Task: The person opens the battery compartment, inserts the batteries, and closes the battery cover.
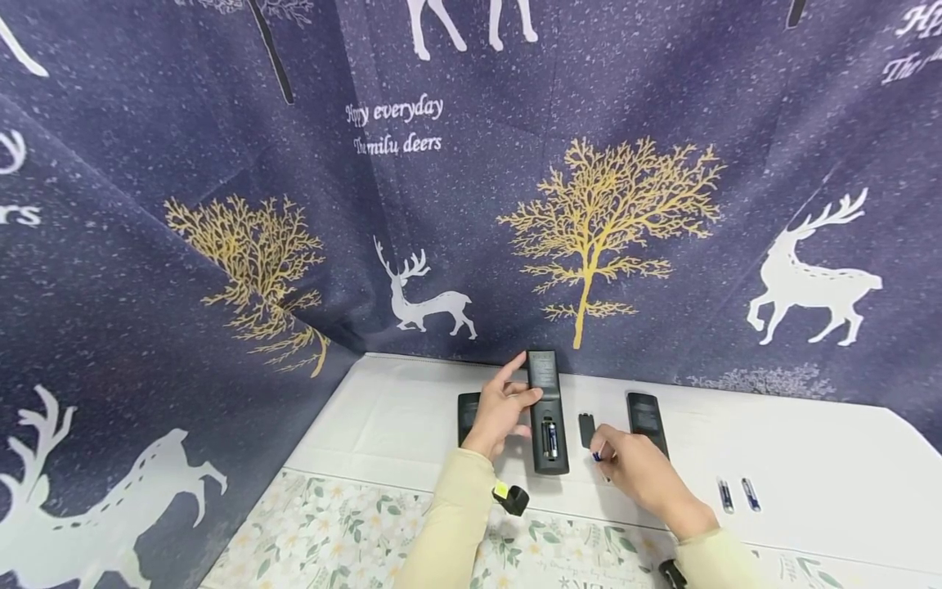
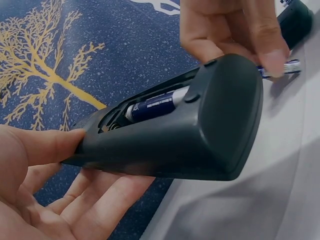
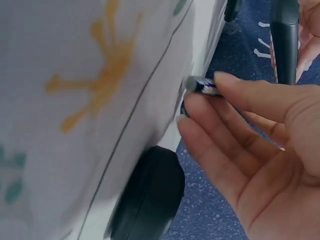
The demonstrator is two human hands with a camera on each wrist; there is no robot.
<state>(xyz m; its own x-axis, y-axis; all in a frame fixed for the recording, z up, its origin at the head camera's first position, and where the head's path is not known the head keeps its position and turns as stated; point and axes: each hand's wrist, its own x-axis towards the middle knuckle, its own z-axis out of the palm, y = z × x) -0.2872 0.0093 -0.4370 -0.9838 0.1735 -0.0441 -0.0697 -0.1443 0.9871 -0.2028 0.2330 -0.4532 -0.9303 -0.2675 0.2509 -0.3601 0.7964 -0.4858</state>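
My left hand [image 1: 504, 409] grips a black remote control [image 1: 545, 474], its back facing up and its battery bay uncovered. At least one blue-and-silver battery [image 2: 155, 106] lies in that bay; the left wrist view shows it partly behind the bay's rim. To the right of the remote, my right hand [image 1: 640, 470] pinches a small battery [image 3: 204, 86] between thumb and fingers, a little apart from the remote. Close to the right fingertips lies a black battery cover [image 1: 586, 429] on the white table.
A second black remote [image 1: 468, 409] lies partly behind the left hand. Another remote [image 1: 646, 413] rests beyond the right hand. Two loose batteries, one dark [image 1: 725, 495] and one blue [image 1: 751, 494], lie at the right. A patterned cloth [image 1: 589, 98] hangs behind the white table [image 1: 397, 409].
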